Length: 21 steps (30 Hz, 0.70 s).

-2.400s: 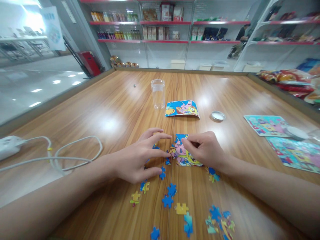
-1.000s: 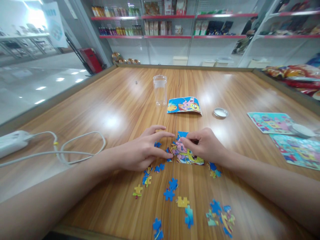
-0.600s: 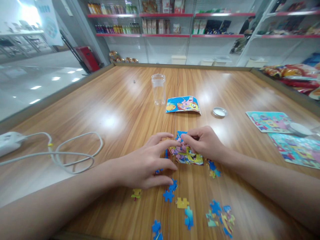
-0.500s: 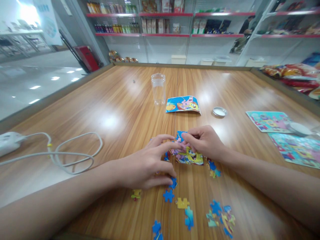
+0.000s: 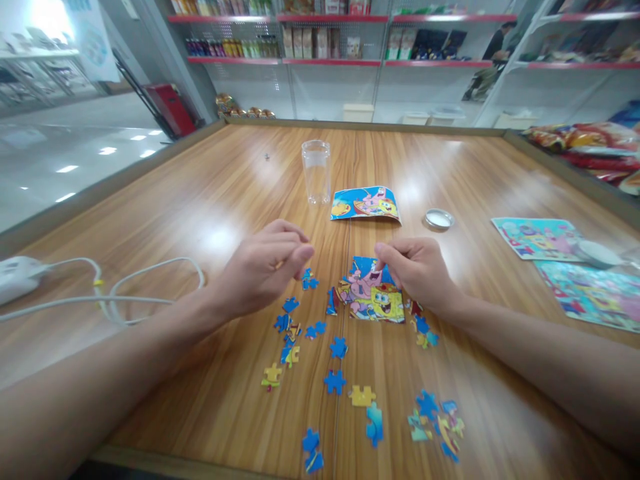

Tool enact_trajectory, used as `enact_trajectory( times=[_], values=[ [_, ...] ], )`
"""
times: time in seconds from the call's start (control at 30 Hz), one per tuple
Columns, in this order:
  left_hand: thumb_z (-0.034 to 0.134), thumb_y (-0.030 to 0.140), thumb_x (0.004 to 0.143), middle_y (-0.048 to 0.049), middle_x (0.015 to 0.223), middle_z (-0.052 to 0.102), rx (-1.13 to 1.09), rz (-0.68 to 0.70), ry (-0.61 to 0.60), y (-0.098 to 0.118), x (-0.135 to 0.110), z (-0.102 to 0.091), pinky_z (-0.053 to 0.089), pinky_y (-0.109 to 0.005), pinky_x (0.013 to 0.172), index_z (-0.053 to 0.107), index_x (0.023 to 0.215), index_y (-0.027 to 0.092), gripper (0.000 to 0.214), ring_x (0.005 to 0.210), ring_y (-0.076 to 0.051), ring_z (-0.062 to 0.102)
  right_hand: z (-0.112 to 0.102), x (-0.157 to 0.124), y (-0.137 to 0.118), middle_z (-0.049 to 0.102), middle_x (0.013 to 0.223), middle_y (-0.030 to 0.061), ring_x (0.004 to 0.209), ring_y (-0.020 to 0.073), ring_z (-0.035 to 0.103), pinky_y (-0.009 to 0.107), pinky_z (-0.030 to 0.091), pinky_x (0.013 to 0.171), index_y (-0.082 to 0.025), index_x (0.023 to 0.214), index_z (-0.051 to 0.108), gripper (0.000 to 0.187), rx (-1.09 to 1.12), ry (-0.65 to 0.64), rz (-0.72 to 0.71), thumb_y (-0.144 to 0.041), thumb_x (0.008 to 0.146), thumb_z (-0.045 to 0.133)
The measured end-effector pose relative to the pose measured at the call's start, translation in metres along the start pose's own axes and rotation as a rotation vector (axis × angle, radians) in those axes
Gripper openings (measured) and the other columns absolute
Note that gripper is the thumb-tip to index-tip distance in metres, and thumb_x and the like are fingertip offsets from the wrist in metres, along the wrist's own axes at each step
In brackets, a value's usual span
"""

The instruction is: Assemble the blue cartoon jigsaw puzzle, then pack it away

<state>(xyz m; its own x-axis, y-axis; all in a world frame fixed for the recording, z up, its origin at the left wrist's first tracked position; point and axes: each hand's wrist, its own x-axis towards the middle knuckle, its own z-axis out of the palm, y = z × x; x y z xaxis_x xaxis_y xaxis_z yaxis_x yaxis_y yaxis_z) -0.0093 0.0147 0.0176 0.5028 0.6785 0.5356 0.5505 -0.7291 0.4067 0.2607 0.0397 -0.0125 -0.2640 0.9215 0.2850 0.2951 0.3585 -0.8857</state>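
Note:
A partly joined jigsaw puzzle (image 5: 367, 290) with a pink and a yellow cartoon figure lies on the wooden table. My right hand (image 5: 417, 272) is closed at its upper right edge, thumb and index finger together; what is between them is hidden. My left hand (image 5: 267, 270) is also closed, left of the puzzle, its fingertips pinched with the contents hidden. Under it lie loose blue pieces (image 5: 309, 279). More blue pieces (image 5: 335, 382), a yellow piece (image 5: 362, 395) and a mixed cluster (image 5: 445, 427) are scattered nearer to me.
Behind the puzzle are a curled picture card (image 5: 366, 204), a clear plastic jar (image 5: 317, 173) and a round lid (image 5: 439, 219). Two picture sheets (image 5: 537, 239) lie at right, partly under another lid (image 5: 597, 255). A white cable (image 5: 150, 260) loops at left.
My left hand has moved away from the puzzle, up and to the left, its spread fingers now curled together. The right hand stays at the puzzle's right edge.

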Motion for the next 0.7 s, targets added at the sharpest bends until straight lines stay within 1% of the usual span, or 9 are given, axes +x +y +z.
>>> enact_trajectory(
  times=[0.07, 0.13, 0.2, 0.27, 0.33, 0.4, 0.53, 0.6, 0.7],
  values=[
    [0.041, 0.029, 0.104, 0.0019, 0.060, 0.057, -0.036, -0.181, 0.053, -0.006, -0.001, -0.004, 0.049, -0.027, 0.063, 0.058, 0.071, 0.019, 0.039, 0.059, -0.012, 0.058, 0.001, -0.004, 0.000, 0.043, 0.042, -0.0055, 0.038, 0.0060, 0.040, 0.022, 0.032, 0.040, -0.016, 0.062, 0.064, 0.044, 0.016, 0.085, -0.085, -0.041, 0.098, 0.055],
    [0.040, 0.030, 0.104, 0.0051, 0.055, 0.051, -0.108, -0.293, 0.077, -0.009, -0.004, -0.004, 0.039, -0.024, 0.048, 0.058, 0.085, 0.020, 0.029, 0.047, -0.010, 0.049, 0.003, -0.009, -0.001, 0.043, 0.045, -0.0061, 0.039, 0.0062, 0.041, 0.023, 0.032, 0.041, -0.018, 0.073, 0.064, 0.040, 0.020, 0.113, -0.156, -0.041, 0.102, 0.049],
    [0.043, 0.023, 0.101, 0.0063, 0.055, 0.048, -0.159, -0.307, 0.059, -0.010, -0.007, -0.001, 0.035, -0.022, 0.043, 0.059, 0.095, 0.021, 0.016, 0.043, -0.009, 0.047, 0.005, -0.013, -0.003, 0.044, 0.047, -0.0072, 0.041, 0.0066, 0.043, 0.022, 0.035, 0.043, -0.019, 0.089, 0.063, 0.031, 0.006, 0.082, -0.217, -0.038, 0.105, 0.043],
    [0.046, 0.011, 0.093, 0.0047, 0.063, 0.051, -0.163, -0.268, 0.025, -0.010, -0.008, 0.004, 0.038, -0.021, 0.043, 0.061, 0.099, 0.021, 0.019, 0.044, -0.007, 0.049, 0.007, -0.014, -0.005, 0.049, 0.055, -0.0067, 0.044, 0.0064, 0.046, 0.021, 0.038, 0.046, -0.021, 0.106, 0.059, 0.023, -0.018, 0.040, -0.284, -0.032, 0.106, 0.038],
    [0.043, 0.001, 0.084, 0.0013, 0.078, 0.058, -0.175, -0.193, -0.007, -0.011, -0.008, 0.007, 0.045, -0.021, 0.046, 0.062, 0.098, 0.020, 0.030, 0.049, -0.006, 0.054, 0.010, -0.015, -0.005, 0.055, 0.074, -0.0039, 0.048, 0.0050, 0.047, 0.021, 0.040, 0.047, -0.024, 0.120, 0.052, 0.022, -0.021, 0.020, -0.357, -0.027, 0.106, 0.035],
    [0.039, -0.004, 0.080, -0.0023, 0.093, 0.061, -0.172, -0.098, -0.024, -0.012, -0.007, 0.008, 0.054, -0.022, 0.057, 0.063, 0.097, 0.019, 0.037, 0.064, -0.008, 0.063, 0.011, -0.015, -0.004, 0.056, 0.094, -0.0003, 0.053, 0.0044, 0.049, 0.021, 0.043, 0.050, -0.028, 0.128, 0.048, 0.028, -0.013, 0.018, -0.495, -0.021, 0.104, 0.035],
    [0.035, -0.008, 0.079, -0.0051, 0.114, 0.063, 0.013, 0.075, -0.044, -0.014, -0.005, 0.004, 0.055, -0.031, 0.091, 0.065, 0.105, 0.020, 0.048, 0.106, -0.016, 0.063, 0.008, -0.011, -0.003, 0.056, 0.107, 0.0048, 0.090, 0.0141, 0.061, 0.029, 0.053, 0.073, -0.026, 0.123, 0.055, 0.035, -0.158, -0.016, -0.854, -0.008, 0.093, 0.046],
    [0.035, -0.009, 0.079, -0.0059, 0.122, 0.061, 0.056, 0.103, -0.091, -0.015, -0.005, 0.002, 0.052, -0.033, 0.099, 0.065, 0.110, 0.021, 0.052, 0.116, -0.018, 0.060, 0.001, -0.003, -0.005, 0.058, 0.102, 0.0053, 0.097, 0.0164, 0.060, 0.031, 0.052, 0.077, -0.022, 0.110, 0.061, 0.031, -0.243, -0.028, -0.892, -0.004, 0.090, 0.045],
    [0.037, -0.006, 0.082, -0.0075, 0.132, 0.056, 0.043, 0.142, -0.194, -0.017, -0.006, 0.002, 0.049, -0.036, 0.103, 0.062, 0.120, 0.024, 0.055, 0.124, -0.021, 0.055, -0.016, 0.010, -0.022, 0.061, 0.081, 0.0020, 0.077, 0.0126, 0.059, 0.026, 0.047, 0.067, -0.018, 0.082, 0.062, 0.026, -0.371, -0.105, -0.780, -0.002, 0.086, 0.042]
  ],
)
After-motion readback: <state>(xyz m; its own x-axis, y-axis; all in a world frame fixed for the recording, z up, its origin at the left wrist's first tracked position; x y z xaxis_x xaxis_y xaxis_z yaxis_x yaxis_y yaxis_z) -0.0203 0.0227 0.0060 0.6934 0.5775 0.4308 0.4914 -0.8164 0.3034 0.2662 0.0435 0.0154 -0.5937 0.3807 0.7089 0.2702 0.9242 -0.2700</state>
